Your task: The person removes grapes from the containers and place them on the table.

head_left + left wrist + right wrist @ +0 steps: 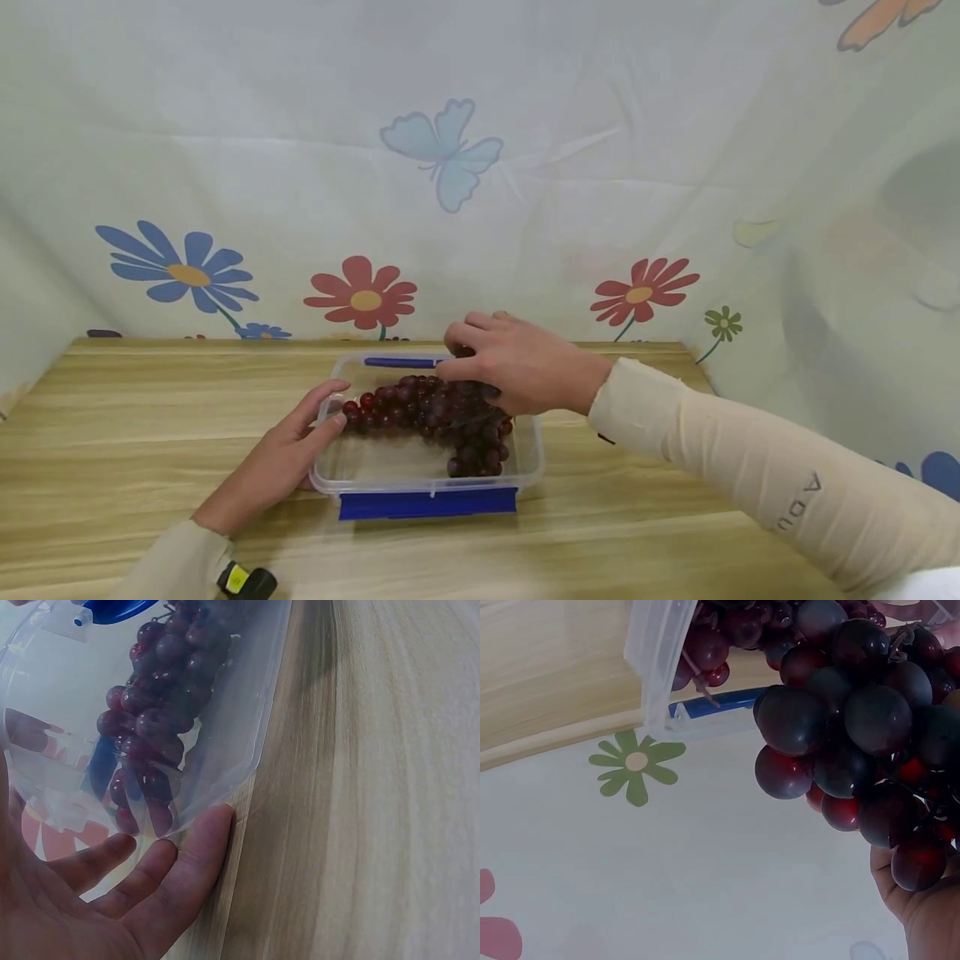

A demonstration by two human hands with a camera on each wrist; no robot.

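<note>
A clear plastic container (487,485) with blue clip latches stands on the wooden table, dark red grapes (390,408) lying inside it. At its left end, my left hand (281,454) holds the wall, the thumb reaching over the rim. The fingertips press the outside of that end in the left wrist view. My right hand (517,362) is over the container's back right part and grips a bunch of grapes (877,720). That bunch hangs large and close in the right wrist view, with much of the hand hidden behind it.
The wooden table (187,417) ends at the back against a pale curtain (525,275) printed with flowers and a butterfly. A blue latch (427,504) juts from the container's front side, and another blue latch (397,362) lies along its back rim.
</note>
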